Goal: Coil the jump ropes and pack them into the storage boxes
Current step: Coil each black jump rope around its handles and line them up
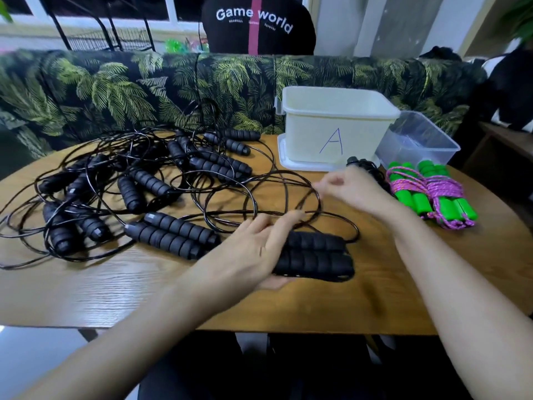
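My left hand [259, 249] grips a pair of black foam handles [317, 255] held side by side just above the wooden table [144, 290]. Their thin black cord [285, 192] loops away toward my right hand [349, 189], which pinches the cord in front of the white box marked A [331, 125]. A tangle of several black-handled jump ropes [150, 192] covers the left half of the table. Coiled green-handled ropes with pink cord [429, 194] lie at the right. A clear plastic box [418, 140] stands behind them.
A palm-print sofa back [115, 88] runs behind the table. A black chair with "Game world" lettering [253, 24] stands beyond it. A small black coiled rope [360, 164] lies at the foot of box A. Bare tabletop shows near the front edge.
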